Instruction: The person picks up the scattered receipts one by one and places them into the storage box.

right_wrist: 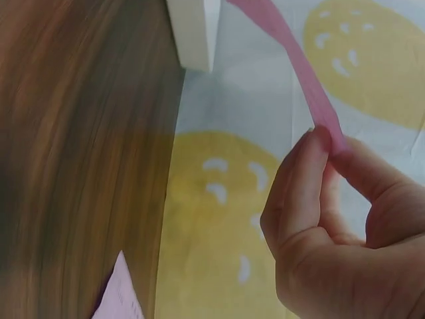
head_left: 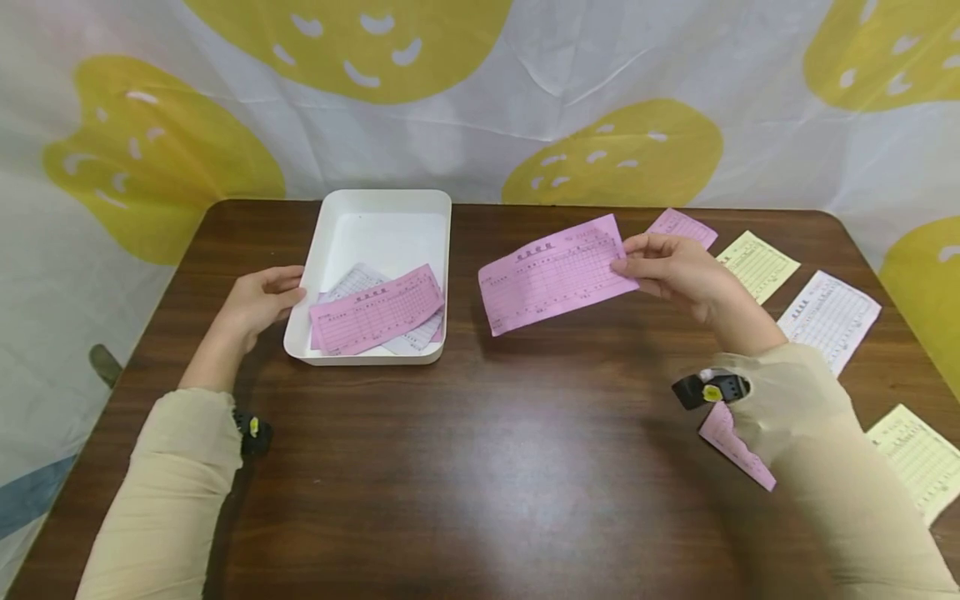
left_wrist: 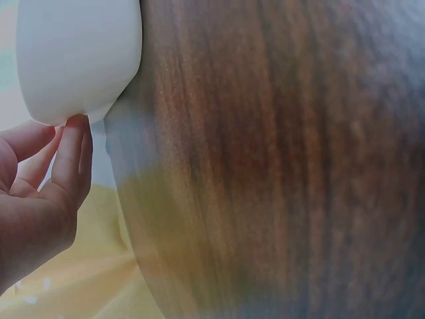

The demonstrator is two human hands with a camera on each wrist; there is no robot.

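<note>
A pink printed slip (head_left: 555, 275) is pinched at its right end between the thumb and fingers of my right hand (head_left: 675, 271). The slip is held up above the table, to the right of a white plastic tray (head_left: 390, 225); the right wrist view shows it nearly edge-on. My left hand (head_left: 258, 304) pinches the tray's left rim, with the thumb on the near side in the left wrist view. Inside the tray, a pink slip (head_left: 375, 310) lies on top of a white slip (head_left: 352, 279), and more pink paper shows beneath them.
To the right lie a pink slip (head_left: 682, 227), a yellow slip (head_left: 759, 265), a white slip (head_left: 828, 321) and another yellow slip (head_left: 918, 458). One more pink slip (head_left: 735, 446) is partly hidden under the right forearm. A patterned cloth (head_left: 480, 142) hangs behind the brown table (head_left: 465, 500).
</note>
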